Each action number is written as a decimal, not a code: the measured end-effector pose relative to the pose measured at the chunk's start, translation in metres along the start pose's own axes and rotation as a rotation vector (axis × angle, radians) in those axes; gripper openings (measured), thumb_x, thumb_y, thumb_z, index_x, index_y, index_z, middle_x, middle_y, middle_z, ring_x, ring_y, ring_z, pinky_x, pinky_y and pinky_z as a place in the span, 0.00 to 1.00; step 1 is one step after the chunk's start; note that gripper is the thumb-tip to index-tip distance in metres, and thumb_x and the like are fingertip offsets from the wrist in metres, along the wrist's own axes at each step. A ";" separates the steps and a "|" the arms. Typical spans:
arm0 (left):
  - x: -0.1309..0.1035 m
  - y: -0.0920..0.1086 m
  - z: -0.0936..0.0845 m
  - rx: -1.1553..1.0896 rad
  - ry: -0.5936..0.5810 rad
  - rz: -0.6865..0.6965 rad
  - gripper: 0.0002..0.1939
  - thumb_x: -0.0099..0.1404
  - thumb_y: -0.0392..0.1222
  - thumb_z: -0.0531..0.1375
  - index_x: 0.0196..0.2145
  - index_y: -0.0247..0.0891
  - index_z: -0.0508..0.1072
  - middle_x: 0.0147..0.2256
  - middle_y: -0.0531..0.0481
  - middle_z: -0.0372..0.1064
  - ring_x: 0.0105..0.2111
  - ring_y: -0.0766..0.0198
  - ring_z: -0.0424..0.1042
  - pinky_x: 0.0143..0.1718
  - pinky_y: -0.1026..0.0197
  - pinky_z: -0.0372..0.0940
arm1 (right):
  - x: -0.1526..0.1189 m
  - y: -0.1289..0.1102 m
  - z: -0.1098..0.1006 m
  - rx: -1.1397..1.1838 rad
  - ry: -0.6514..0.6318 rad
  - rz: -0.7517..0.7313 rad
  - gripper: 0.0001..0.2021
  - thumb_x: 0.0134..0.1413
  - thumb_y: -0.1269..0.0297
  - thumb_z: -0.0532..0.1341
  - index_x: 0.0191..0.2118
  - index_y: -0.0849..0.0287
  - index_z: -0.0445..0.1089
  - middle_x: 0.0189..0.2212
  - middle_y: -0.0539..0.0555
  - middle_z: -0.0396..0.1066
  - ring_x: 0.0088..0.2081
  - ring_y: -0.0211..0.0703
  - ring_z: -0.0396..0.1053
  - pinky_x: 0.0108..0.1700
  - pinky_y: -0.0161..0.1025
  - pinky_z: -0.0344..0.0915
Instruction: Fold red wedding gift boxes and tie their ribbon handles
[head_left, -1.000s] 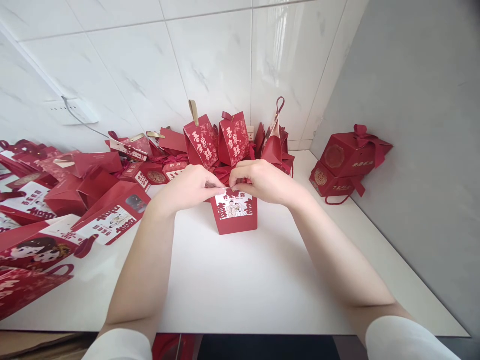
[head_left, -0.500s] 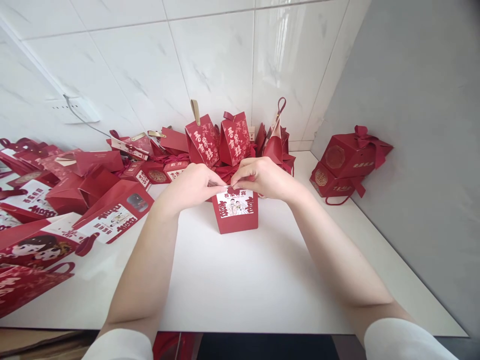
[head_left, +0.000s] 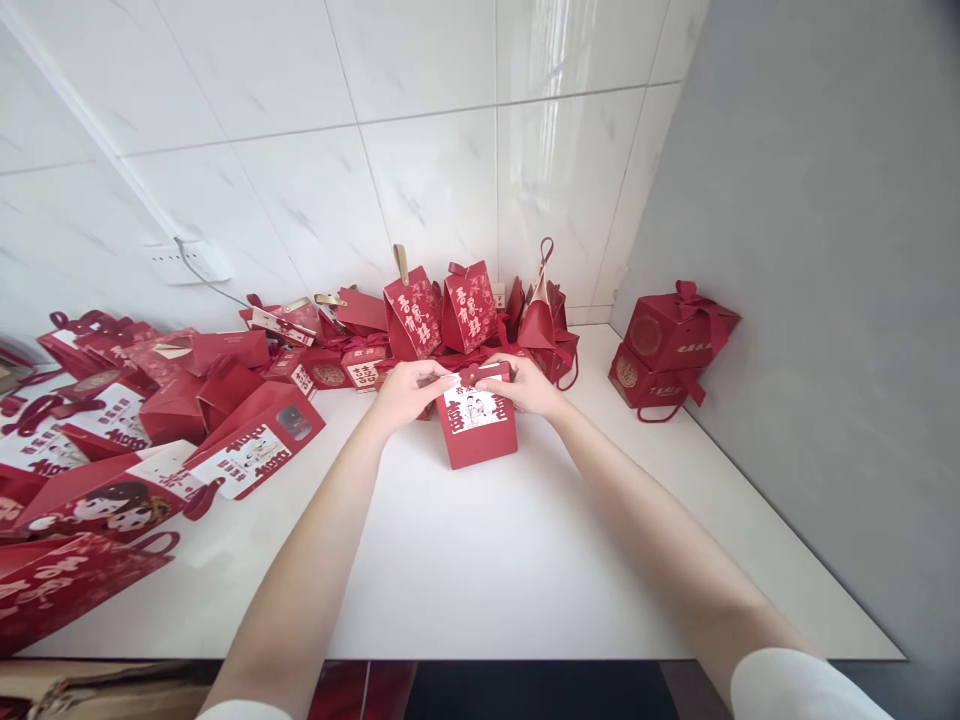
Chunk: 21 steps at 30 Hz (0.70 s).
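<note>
A small red gift box [head_left: 484, 445] with a white picture panel of a couple stands in the middle of the white table [head_left: 480, 560]. My left hand [head_left: 411, 397] grips its top left edge between thumb and fingers. At the top right edge my right hand [head_left: 523, 385] does the same, its thumb lying on the front of the panel. Between the two thumbs a dark red flap with a small round fastener shows. The fingers behind the box are hidden.
Upright red gift boxes [head_left: 470, 307] stand behind my hands along the tiled wall [head_left: 427, 180]. A heap of red boxes [head_left: 180, 400] covers the left side. Two stacked ribboned boxes [head_left: 667, 345] stand by the grey panel [head_left: 810, 350] at right. A cable runs from a wall socket [head_left: 187, 262].
The view has tilted up a little. My hands have moved apart along the top of the box, uncovering the flap and its fastener. The box is turned slightly.
</note>
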<state>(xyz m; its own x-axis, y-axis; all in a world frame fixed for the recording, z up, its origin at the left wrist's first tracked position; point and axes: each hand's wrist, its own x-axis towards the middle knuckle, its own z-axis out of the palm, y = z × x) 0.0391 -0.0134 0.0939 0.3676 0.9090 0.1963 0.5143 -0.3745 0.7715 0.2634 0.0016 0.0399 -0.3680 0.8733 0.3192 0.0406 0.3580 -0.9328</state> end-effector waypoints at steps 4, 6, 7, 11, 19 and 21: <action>-0.014 -0.042 0.046 -0.027 0.320 0.141 0.21 0.67 0.57 0.53 0.42 0.37 0.72 0.33 0.49 0.75 0.34 0.61 0.73 0.39 0.60 0.66 | -0.021 0.026 0.016 0.033 0.142 -0.071 0.19 0.58 0.50 0.62 0.48 0.58 0.69 0.46 0.57 0.74 0.47 0.51 0.72 0.49 0.45 0.69; -0.020 -0.064 0.072 -0.207 0.372 0.160 0.25 0.70 0.58 0.48 0.53 0.37 0.67 0.44 0.44 0.74 0.43 0.58 0.73 0.46 0.57 0.66 | -0.037 0.035 0.021 0.015 0.154 -0.074 0.19 0.60 0.50 0.59 0.52 0.56 0.67 0.51 0.56 0.72 0.51 0.51 0.70 0.53 0.47 0.67; -0.022 -0.073 0.083 -0.284 0.356 0.158 0.27 0.70 0.59 0.46 0.55 0.36 0.65 0.49 0.41 0.72 0.48 0.56 0.72 0.49 0.56 0.66 | -0.045 0.039 0.022 0.025 0.147 -0.066 0.20 0.62 0.50 0.58 0.54 0.56 0.65 0.53 0.56 0.71 0.53 0.51 0.69 0.54 0.47 0.67; -0.020 -0.097 0.103 -0.399 0.108 0.144 0.35 0.68 0.64 0.47 0.60 0.34 0.62 0.57 0.37 0.65 0.58 0.49 0.65 0.59 0.49 0.60 | -0.071 0.054 0.018 0.078 0.081 0.011 0.27 0.59 0.50 0.62 0.61 0.54 0.59 0.58 0.57 0.66 0.58 0.52 0.66 0.58 0.50 0.65; -0.020 -0.090 0.076 -0.372 -0.186 0.022 0.35 0.53 0.50 0.70 0.57 0.38 0.67 0.59 0.40 0.65 0.57 0.47 0.66 0.59 0.46 0.62 | -0.075 0.063 0.003 0.108 -0.051 0.039 0.28 0.59 0.50 0.62 0.61 0.52 0.60 0.59 0.56 0.65 0.60 0.53 0.63 0.62 0.54 0.59; -0.019 -0.090 0.072 -0.370 -0.202 0.012 0.36 0.50 0.48 0.71 0.55 0.38 0.69 0.58 0.41 0.66 0.56 0.47 0.68 0.59 0.45 0.62 | -0.074 0.062 0.001 0.101 -0.071 0.031 0.27 0.59 0.50 0.61 0.61 0.52 0.61 0.60 0.55 0.65 0.60 0.53 0.63 0.63 0.54 0.58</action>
<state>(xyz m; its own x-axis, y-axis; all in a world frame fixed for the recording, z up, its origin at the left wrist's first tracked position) 0.0417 -0.0107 -0.0228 0.5355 0.8371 0.1117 0.2103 -0.2602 0.9424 0.2927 -0.0412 -0.0422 -0.4329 0.8567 0.2806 -0.0397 0.2929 -0.9553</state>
